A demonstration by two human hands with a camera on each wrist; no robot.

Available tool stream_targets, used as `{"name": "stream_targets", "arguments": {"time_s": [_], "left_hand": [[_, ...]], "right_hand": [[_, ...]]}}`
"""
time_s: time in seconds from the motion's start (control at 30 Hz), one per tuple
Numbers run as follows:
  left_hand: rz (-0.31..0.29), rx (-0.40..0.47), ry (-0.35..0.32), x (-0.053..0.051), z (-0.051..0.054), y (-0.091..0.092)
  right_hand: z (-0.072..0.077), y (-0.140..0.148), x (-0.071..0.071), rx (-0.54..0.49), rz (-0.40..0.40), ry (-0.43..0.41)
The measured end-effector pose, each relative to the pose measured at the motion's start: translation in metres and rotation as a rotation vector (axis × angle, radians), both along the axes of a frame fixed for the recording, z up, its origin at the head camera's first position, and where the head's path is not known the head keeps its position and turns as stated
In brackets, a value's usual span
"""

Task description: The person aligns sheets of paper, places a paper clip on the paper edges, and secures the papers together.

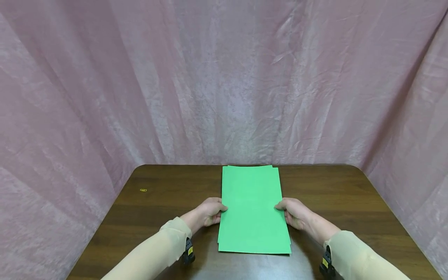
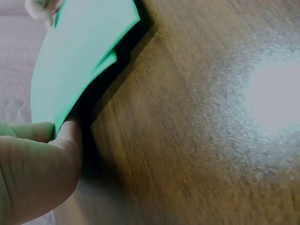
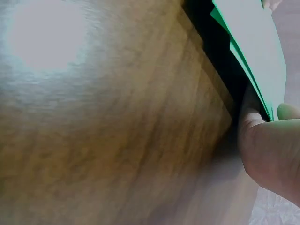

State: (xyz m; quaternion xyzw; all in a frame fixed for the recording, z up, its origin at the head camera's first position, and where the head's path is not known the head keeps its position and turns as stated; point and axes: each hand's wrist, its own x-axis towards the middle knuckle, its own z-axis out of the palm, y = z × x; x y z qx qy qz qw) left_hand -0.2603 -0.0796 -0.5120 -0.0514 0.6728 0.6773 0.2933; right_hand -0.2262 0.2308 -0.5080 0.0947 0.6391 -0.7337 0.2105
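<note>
Several sheets of green paper (image 1: 252, 214), loosely stacked with corners out of line, are held between both hands in the head view. My left hand (image 1: 211, 211) pinches the left edge, thumb on top and fingers beneath. On the opposite edge my right hand (image 1: 294, 212) pinches the stack the same way. In the left wrist view the green paper (image 2: 84, 51) stands off the table with a dark shadow under it. The right wrist view shows the layered edges of the green paper (image 3: 255, 51), also raised, with fingers curled below.
A small yellow paper clip (image 1: 143, 190) lies on the brown wooden table (image 1: 168, 182), toward the far left. Pink curtains (image 1: 224, 81) hang behind the table and at both sides. The table's far corners are rounded.
</note>
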Motion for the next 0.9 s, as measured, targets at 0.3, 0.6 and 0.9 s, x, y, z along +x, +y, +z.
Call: {"name": "stream_targets", "arguments": {"time_s": [0.3,0.6,0.9], "left_hand": [[-0.014,0.038,0.041,0.001,0.008,-0.007],[-0.010,0.057,0.086,-0.002,0.020,-0.013],[-0.024,0.008,0.221,-0.003,0.035,-0.011]], "right_hand": [[0.007,-0.003,-0.009,0.069,0.004,0.082],[0.023,-0.009,-0.009,0.178,-0.012,0.205],[0.033,-0.012,-0.007,0.174,-0.041,0.255]]}}
